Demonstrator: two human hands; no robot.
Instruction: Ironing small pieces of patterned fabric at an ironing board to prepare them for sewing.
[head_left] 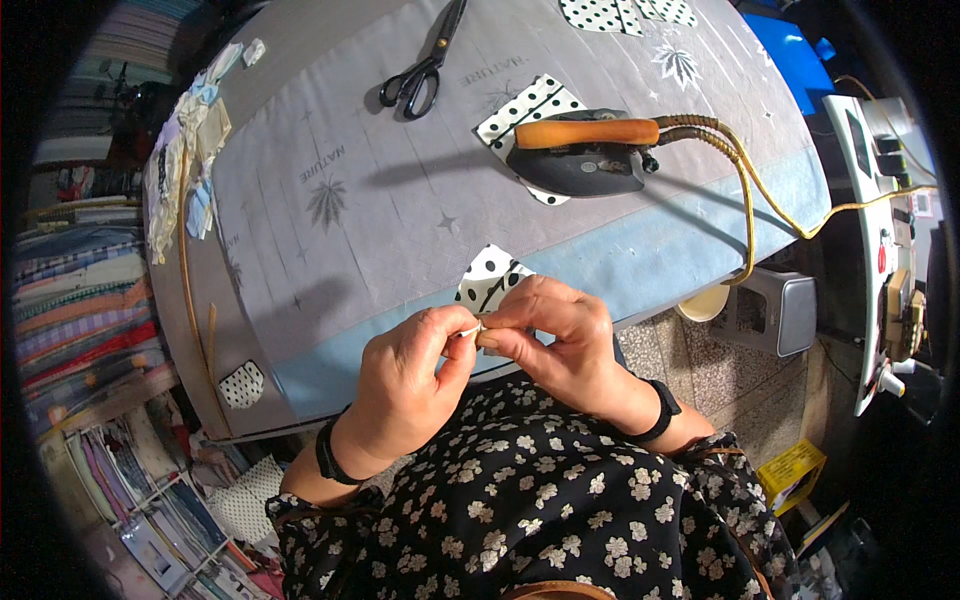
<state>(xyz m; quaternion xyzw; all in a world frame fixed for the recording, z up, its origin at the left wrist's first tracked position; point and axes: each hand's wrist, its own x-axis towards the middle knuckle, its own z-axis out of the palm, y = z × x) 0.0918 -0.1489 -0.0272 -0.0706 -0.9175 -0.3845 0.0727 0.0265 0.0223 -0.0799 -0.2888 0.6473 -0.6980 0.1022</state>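
Note:
Near the front edge of the padded table, a small white fabric piece with black dots (487, 268) shows just beyond my fingers. My left hand (412, 365) pinches a narrow white bit of fabric between thumb and forefinger, which looks like an edge of that dotted piece. Against it, fingertips nearly touching, my right hand (560, 338) is closed in a pinch too. The fingers hide most of the pinched part. Farther off, an iron (580, 165) with a wooden handle rests on another dotted fabric piece (545, 95).
Black scissors (415, 88) lie at the far middle of the grey table cover (400, 220). More dotted pieces (598, 14) are at the far edge, one (242, 385) at the near left. Scraps (200, 140) hang at left. The iron's cord (745, 185) runs right.

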